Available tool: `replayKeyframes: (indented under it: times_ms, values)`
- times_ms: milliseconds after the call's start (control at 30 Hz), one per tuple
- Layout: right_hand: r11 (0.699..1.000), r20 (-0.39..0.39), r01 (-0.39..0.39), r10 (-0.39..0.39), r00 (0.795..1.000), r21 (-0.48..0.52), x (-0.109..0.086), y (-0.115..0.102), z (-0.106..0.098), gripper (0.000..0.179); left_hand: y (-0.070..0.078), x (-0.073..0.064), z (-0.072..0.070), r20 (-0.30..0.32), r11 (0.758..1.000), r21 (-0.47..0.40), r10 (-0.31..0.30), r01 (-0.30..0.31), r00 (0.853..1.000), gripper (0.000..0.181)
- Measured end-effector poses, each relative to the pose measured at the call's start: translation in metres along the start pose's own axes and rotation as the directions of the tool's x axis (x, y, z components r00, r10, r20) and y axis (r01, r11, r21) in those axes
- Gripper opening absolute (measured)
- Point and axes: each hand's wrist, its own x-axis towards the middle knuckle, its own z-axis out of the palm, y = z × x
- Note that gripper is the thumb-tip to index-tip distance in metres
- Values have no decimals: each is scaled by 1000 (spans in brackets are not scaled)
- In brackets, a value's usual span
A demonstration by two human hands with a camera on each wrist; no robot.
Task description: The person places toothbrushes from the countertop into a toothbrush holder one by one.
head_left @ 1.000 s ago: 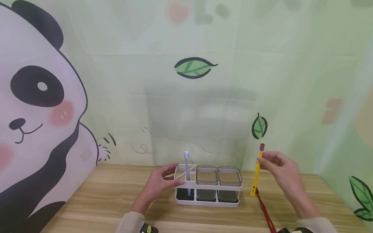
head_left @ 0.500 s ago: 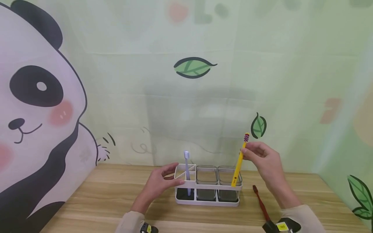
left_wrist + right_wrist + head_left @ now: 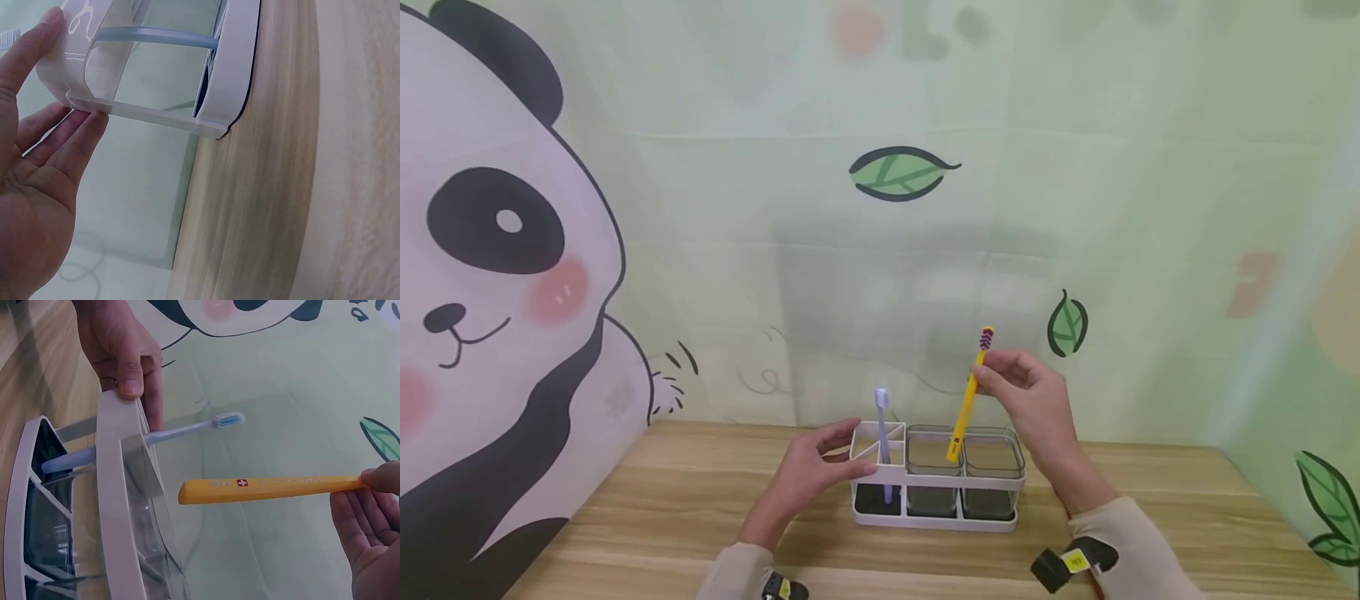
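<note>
My right hand (image 3: 1030, 404) pinches a yellow toothbrush (image 3: 967, 408) near its purple bristled head, which points up. The handle's lower end overlaps the clear cups in the head view; in the right wrist view the handle (image 3: 269, 489) hovers just above the rim. My left hand (image 3: 808, 467) grips the left end of a white toothbrush holder (image 3: 962, 482), thumb in front and fingers behind. A pale lavender toothbrush (image 3: 883, 425) stands upright in the holder's divided left compartment. In the left wrist view, the left hand's fingers (image 3: 81, 134) curl under the holder's upper frame.
Two clear square cups (image 3: 992, 454) sit side by side in the holder. A red toothbrush lies on the wooden table (image 3: 700, 500), mostly hidden behind the right forearm. Behind the table hangs a pale green backdrop (image 3: 737, 208) with a panda and leaves.
My right hand has carried the yellow toothbrush leftward and up, from right of the holder to over its cups. The right forearm now covers most of the red toothbrush. My left hand stays put.
</note>
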Motion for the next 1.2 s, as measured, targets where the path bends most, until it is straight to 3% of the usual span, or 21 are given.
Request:
replayKeyframes:
  times_ms: [400, 800, 1200]
  values:
    - [998, 6, 14, -14, 1000, 58, 11, 2, 31, 25, -2, 1, 0, 0, 1000, -13, 4, -4, 1000, 71]
    - [1000, 32, 17, -18, 999, 24, 16, -3, 54, 23, -1, 1, 0, 1, 1000, 6, -13, 13, 1000, 73]
    - [1000, 55, 9, -10, 998, 25, 18, 10, 70, 20, -2, 1, -1, -6, 999, 25, -30, 30, 1000, 74]
